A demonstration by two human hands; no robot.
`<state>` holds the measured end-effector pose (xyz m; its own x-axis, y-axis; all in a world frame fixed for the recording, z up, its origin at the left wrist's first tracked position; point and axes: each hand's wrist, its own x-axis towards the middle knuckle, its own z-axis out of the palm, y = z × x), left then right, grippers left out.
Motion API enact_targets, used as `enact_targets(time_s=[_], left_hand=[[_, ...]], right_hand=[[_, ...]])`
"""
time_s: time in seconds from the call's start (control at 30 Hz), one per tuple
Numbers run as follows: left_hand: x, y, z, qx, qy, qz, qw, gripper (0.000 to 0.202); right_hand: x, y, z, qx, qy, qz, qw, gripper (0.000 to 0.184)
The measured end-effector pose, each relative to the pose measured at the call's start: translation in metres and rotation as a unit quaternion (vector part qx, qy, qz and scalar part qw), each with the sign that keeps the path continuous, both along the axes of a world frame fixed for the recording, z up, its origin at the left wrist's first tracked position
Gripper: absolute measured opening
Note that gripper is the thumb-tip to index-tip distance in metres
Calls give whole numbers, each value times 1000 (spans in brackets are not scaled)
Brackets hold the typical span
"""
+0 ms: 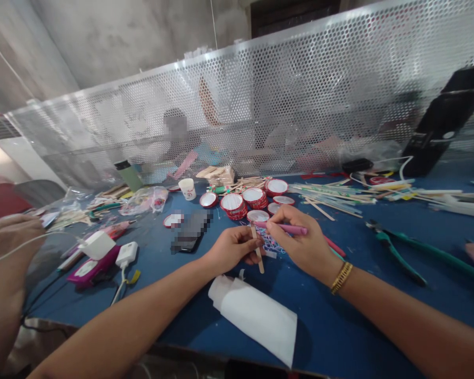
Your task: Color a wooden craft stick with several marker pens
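Note:
My left hand [237, 246] is closed around a flat wooden craft stick [259, 259], which stands nearly upright in its fingers. A pink pen [288, 228] is gripped in my right hand [302, 242], its tip pointing left at the stick's upper end; whether it touches is too small to tell. Beneath and between the hands lies a pile of small blue, pink and white loops [272, 243]. Just behind them stand several stacks of round red-rimmed white discs [233, 202]. A folded white paper [260, 316] rests on the table in front of my left hand.
Left are a phone [191, 231], a paper cup [187, 189], a purple power strip [92, 268] with chargers and cables, and another person's hand [18, 234]. Green-handled pliers [397, 250] lie right. Loose sticks [332, 195] spread behind, before a perforated metal screen [300, 95].

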<state>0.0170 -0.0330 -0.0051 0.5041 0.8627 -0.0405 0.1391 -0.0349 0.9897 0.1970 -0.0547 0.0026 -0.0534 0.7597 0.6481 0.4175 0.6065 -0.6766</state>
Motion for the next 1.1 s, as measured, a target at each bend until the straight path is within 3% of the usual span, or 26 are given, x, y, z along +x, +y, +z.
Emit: enact_targets(time_s=[0.2, 1.1], left_hand=[[0, 0, 0, 5, -4, -4, 1000, 45], [-1, 0, -2, 0, -8, -4, 1000, 47]], right_hand=[[0, -1, 0, -11, -13, 28, 999, 14], [1, 0, 0, 5, -4, 6, 1000, 15]])
